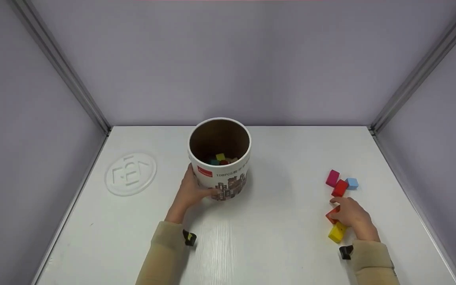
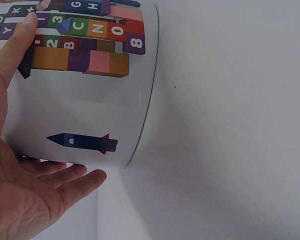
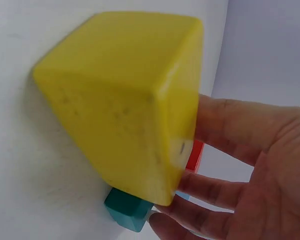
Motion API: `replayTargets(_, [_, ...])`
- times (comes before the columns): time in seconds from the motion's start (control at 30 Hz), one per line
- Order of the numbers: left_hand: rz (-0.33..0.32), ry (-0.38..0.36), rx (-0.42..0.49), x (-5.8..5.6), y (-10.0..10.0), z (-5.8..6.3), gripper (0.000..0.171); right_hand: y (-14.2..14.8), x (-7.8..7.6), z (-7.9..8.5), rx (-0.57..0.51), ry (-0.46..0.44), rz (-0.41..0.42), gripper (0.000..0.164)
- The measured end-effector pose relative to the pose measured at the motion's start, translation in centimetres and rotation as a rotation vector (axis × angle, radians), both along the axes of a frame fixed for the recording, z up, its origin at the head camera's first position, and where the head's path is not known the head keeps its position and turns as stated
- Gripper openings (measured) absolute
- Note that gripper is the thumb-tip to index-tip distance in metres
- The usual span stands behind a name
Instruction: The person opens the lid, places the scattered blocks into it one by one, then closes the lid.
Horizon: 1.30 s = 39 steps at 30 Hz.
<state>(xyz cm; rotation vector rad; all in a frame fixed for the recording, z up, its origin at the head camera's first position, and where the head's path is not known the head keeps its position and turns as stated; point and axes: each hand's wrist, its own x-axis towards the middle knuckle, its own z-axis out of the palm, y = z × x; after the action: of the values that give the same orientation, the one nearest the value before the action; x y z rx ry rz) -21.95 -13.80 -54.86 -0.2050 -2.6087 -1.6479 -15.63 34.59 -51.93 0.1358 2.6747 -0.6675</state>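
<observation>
Right hand curled about the nearer red block at the bucket's 4 o'clock, pinch unconfirmed; yellow block, crowding it from about 6 o'clock, might foul the thumb and skew a lift, while left hand, clamped on the bucket at 7–8 o'clock, could tip it if pulled sideways.

The front wall of the white cylindrical block bucket partly hides the toy blocks inside it, so their count cannot be told, and the print on its red label is too small to read. Several fingers of the left hand are hidden behind the bucket; to its right, the right hand partly covers 1 red block, the grip unclear. Nearer than the bucket, 2 beige sleeves are cut off by the head view's bottom edge.
</observation>
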Motion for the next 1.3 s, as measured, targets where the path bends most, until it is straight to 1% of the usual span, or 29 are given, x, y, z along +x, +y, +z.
replayTargets(0.23, [-0.005,0.004,-0.014,0.1,0.0,0.1,0.126,0.2,0.1,-0.2,-0.011,-0.019,-0.012,0.048])
replayTargets(0.5, [0.002,-0.002,-0.009,0.1,-0.1,0.1,0.127,-0.1,0.1,-0.1,-0.014,-0.016,0.006,0.044])
replayTargets(0.67, [-0.001,-0.004,-0.002,0.1,-0.2,0.1,0.126,-0.7,0.2,-0.1,-0.011,0.008,0.027,0.048])
replayTargets(0.87, [-0.001,-0.003,0.013,0.1,-0.2,0.0,0.125,-1.3,0.2,-0.3,-0.011,0.033,0.043,0.045])
replayTargets(1.07, [0.007,-0.017,0.003,0.0,-0.1,-0.1,0.127,-1.7,-0.1,-0.4,0.008,0.079,0.086,0.047])
replayTargets(1.2, [0.014,-0.022,-0.003,0.0,0.0,-0.1,0.129,-2.1,-0.3,-0.4,-0.008,0.092,0.073,0.05])
replayTargets(1.3, [0.014,-0.019,-0.003,-0.1,0.0,-0.2,0.129,-2.4,-0.3,-0.4,-0.034,0.087,0.054,0.05])
